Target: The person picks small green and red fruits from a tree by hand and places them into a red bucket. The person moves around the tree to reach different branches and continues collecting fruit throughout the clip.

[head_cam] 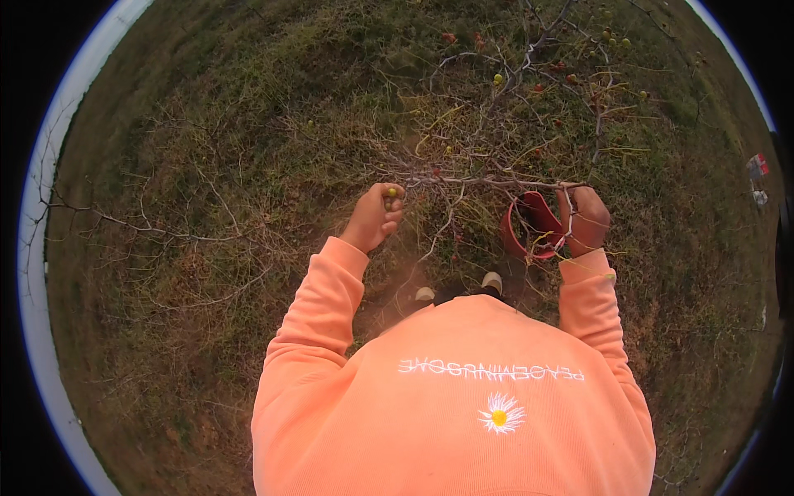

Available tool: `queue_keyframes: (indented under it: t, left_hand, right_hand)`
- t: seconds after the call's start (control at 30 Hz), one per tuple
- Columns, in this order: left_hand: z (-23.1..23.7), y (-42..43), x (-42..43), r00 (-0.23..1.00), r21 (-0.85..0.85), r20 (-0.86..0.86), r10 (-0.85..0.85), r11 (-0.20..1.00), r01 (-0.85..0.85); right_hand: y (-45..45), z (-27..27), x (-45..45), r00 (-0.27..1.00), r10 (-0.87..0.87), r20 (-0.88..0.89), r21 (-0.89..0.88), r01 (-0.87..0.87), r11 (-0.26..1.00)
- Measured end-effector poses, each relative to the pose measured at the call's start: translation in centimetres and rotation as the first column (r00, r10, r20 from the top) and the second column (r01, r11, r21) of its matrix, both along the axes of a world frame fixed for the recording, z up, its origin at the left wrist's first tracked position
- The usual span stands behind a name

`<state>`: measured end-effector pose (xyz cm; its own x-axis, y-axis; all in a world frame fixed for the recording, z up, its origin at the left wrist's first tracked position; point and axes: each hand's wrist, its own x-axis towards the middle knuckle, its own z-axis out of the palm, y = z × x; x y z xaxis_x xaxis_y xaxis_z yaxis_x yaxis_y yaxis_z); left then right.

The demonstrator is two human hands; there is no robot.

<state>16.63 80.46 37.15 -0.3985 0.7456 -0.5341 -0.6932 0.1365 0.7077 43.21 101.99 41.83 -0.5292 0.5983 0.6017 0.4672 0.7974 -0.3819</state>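
Note:
My left hand [374, 216] is curled around small round fruit, with one yellow-green fruit [392, 193] showing by the thumb. Others may lie in the palm, but the fingers partly hide them. Between my hands runs a bare grey branch [490, 181], roughly level. Its right end is gripped by my right hand [586, 217]. Close beside that hand is a red bucket [510, 232], its mouth facing up and crossed by twigs; its contents are too dark to make out. A reddish fruit [437, 172] sits near the branch's left part.
Thin bare branches [527, 59] bearing red and yellow-green fruit [498, 79] spread ahead. Another long branch [167, 232] reaches in from the left. Dry grass [310, 155] covers the ground. My shoes [492, 281] show below. Red-and-white litter [757, 166] lies far right.

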Motion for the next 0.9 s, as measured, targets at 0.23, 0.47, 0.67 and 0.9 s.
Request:
queue_keyframes:
  t: [0.23,0.47,0.67,0.9]
  left_hand:
    - [-0.4,1.1,0.0,0.99,0.012,-0.137,-0.016,1.0,0.018]
    - [-0.3,3.5,1.2,0.226,-0.071,-0.972,-0.07,0.997,0.0]
    - [-0.7,5.4,1.9,-0.054,-0.08,-0.995,-0.083,0.995,-0.053]
    - [-0.9,6.0,2.2,-0.047,-0.161,-0.985,-0.165,0.983,-0.09]
  right_hand:
    - [-0.1,0.1,-0.2,0.999,0.039,-0.025,0.022,-0.039,0.999]
    - [-0.1,-0.1,-0.3,0.998,0.049,-0.04,0.032,-0.048,0.998]
    - [-0.2,-0.2,-0.3,0.997,0.048,-0.055,0.026,-0.046,0.999]
    - [-0.3,-0.3,-0.3,0.997,0.039,-0.062,0.028,-0.037,0.999]
